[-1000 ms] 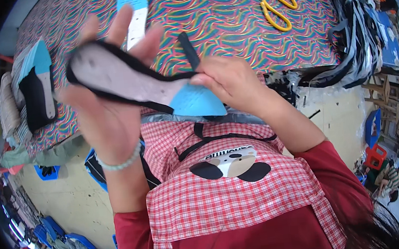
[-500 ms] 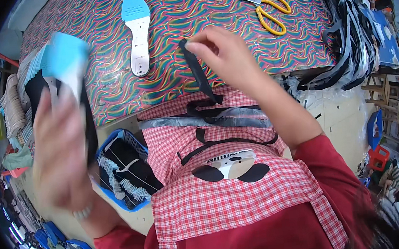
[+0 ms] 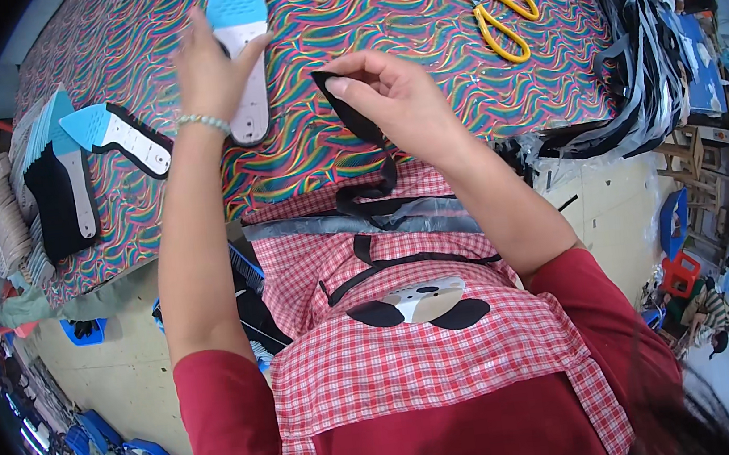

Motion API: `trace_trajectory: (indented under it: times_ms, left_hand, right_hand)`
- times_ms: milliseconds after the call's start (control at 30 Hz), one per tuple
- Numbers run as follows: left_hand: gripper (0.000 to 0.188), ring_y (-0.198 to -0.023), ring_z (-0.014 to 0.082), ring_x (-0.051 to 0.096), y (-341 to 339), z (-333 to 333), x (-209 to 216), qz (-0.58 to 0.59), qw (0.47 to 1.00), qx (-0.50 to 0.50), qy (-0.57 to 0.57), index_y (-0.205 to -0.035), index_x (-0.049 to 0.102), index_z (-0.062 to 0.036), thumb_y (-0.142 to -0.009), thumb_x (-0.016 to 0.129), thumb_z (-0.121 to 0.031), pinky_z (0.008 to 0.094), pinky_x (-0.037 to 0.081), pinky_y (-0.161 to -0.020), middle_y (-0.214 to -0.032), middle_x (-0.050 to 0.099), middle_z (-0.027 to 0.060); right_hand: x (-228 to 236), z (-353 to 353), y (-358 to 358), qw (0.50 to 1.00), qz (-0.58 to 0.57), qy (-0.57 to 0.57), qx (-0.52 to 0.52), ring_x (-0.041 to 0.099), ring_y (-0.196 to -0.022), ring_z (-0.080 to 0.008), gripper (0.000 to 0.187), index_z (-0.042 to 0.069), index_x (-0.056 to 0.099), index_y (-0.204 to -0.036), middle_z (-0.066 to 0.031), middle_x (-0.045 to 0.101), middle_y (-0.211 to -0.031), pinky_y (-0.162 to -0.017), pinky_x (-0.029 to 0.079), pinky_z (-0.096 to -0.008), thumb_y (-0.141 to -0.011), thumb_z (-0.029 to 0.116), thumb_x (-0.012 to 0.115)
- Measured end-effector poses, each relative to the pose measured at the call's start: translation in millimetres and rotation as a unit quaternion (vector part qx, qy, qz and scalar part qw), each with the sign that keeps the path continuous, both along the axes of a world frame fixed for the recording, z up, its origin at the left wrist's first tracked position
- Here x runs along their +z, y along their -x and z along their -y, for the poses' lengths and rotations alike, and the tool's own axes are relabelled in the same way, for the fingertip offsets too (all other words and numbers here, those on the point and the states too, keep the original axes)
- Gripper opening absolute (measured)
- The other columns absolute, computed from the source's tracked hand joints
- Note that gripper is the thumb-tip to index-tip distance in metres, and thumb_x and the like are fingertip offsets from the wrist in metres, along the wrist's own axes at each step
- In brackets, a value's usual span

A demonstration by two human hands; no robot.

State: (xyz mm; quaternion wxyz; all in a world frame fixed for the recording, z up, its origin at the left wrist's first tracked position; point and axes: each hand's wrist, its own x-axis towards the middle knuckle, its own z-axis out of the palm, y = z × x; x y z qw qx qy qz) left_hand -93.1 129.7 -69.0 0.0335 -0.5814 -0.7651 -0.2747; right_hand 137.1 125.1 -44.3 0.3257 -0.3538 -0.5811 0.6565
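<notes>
My left hand (image 3: 212, 74) reaches over the table, fingers and thumb spread over the left edge of a blue-and-white shoe insole (image 3: 252, 96). Its thumb lies across that insole; a firm grip does not show. In my right hand (image 3: 400, 102) a black strip (image 3: 354, 121) is pinched between thumb and fingers, its tail hanging down to my apron. A second insole (image 3: 139, 145), edged in black, rests on the cloth at the left. Beside it leans a stack of insoles (image 3: 64, 194) with blue tips.
Yellow-handled scissors (image 3: 503, 18) lie partly open at the far right of the patterned tablecloth (image 3: 358, 12). Black and grey strips (image 3: 633, 62) hang off the table's right end. More strips (image 3: 417, 217) lie across my checked apron (image 3: 433, 354).
From the left side, my left hand has moved far and right to the middle insole. The insole it carried now lies on the table. My right hand keeps the strip.
</notes>
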Motion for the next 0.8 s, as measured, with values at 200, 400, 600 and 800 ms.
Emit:
trace_trajectory:
  times_ms: [200,400,600,800]
  left_hand:
    - [0.042,-0.086,0.0180,0.066,-76.9,44.9,56.3,0.698,0.691,-0.169,0.082,-0.121,0.052,0.0036,-0.087,0.067,-0.016,0.0319,0.053,-0.074,-0.101,0.066,0.0117]
    - [0.024,-0.083,0.0143,0.065,-90.7,102.3,79.0,0.740,0.670,-0.057,0.015,-0.108,0.060,-0.0004,-0.094,0.059,-0.020,0.0313,0.055,-0.071,-0.100,0.065,0.0086]
    - [0.017,-0.085,0.0105,0.063,-105.3,119.1,82.3,0.706,0.700,-0.044,-0.094,-0.102,0.066,-0.0005,-0.087,0.067,-0.006,0.0245,0.048,-0.075,-0.096,0.068,0.0051]
    - [0.018,-0.082,0.0092,0.062,-111.9,122.1,82.3,0.681,0.720,-0.044,-0.126,-0.102,0.067,-0.0006,-0.085,0.069,-0.006,0.0233,0.047,-0.073,-0.095,0.068,0.0040]
  right_hand:
    - [16.1,3.1,-21.6,0.988,-0.133,0.035,-0.068,0.061,-0.082,-0.0060,0.020,0.000,0.064,-0.101,-0.0026,0.067,-0.091,-0.072,0.050,-0.0199,-0.089,0.015,0.068]
    - [36.0,21.7,-25.5,0.967,-0.181,0.173,0.039,0.062,-0.081,-0.0058,0.021,0.001,0.062,-0.102,-0.0012,0.067,-0.089,-0.071,0.051,-0.0195,-0.087,0.013,0.070]
    - [48.8,36.1,-17.3,0.977,-0.173,0.119,0.019,0.062,-0.080,-0.0057,0.017,0.002,0.061,-0.099,-0.0012,0.066,-0.088,-0.070,0.051,-0.0193,-0.086,0.010,0.070]
    - [49.1,42.3,-10.3,0.981,-0.174,0.076,-0.026,0.060,-0.076,-0.0055,0.018,0.002,0.062,-0.097,-0.0016,0.065,-0.086,-0.068,0.050,-0.0189,-0.084,0.010,0.072]
